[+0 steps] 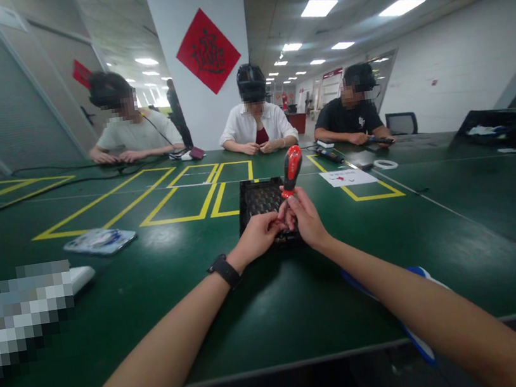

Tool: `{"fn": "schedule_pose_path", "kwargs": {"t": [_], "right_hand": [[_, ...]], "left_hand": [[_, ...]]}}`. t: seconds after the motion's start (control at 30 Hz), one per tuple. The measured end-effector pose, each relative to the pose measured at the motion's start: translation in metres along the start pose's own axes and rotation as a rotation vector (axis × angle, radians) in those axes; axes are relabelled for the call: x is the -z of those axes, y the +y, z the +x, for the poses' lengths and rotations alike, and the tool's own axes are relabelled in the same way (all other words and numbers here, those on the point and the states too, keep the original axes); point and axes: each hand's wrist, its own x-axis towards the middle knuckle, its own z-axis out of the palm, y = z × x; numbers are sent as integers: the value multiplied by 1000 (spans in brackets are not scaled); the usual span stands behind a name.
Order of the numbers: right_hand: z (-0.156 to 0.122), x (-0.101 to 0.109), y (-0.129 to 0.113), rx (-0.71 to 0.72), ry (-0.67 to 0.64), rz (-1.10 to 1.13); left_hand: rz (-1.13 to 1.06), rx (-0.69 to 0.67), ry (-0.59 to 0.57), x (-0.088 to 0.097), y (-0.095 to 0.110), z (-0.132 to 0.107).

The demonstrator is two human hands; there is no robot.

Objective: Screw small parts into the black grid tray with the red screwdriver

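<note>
A screwdriver (291, 168) with a red and black handle stands nearly upright, handle up. My right hand (308, 219) is closed round its lower part, and its tip is hidden among my fingers. My left hand (260, 235), with a dark band on the wrist, meets the right one, its fingers pinched together. What those fingers hold, if anything, is too small to make out. Beneath both hands a black tray (242, 212) lies on the green table (200, 330), many small compartments or parts showing inside.
To the left lie a phone in a patterned case (100, 240) and a pixelated white object (20, 316). Printed paper (350, 177) and a white ring (385, 164) lie right. Something blue and white (420, 340) sits under my right forearm. Three people sit opposite. Yellow tape (173, 220) marks the tabletop.
</note>
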Motion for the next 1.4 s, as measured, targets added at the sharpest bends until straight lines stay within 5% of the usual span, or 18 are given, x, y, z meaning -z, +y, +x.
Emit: {"fn": "schedule_pose_path", "kwargs": {"t": [0.2, 0.87, 1.1, 1.23, 1.33, 1.4], "right_hand": [[-1, -1, 0, 3, 12, -16], [-1, 0, -2, -15, 10, -30], [9, -13, -32, 42, 45, -78], [42, -16, -61, 5, -61, -170], [65, 0, -66, -206, -226, -319], [71, 16, -60, -330, -223, -440]], "left_hand": [[-69, 68, 66, -3, 1, 0], [120, -8, 89, -3, -1, -1], [370, -145, 192, 5, 33, -6], [643, 40, 329, 29, 38, -4], [798, 270, 400, 54, 15, -1], [826, 457, 417, 68, -10, -2]]}}
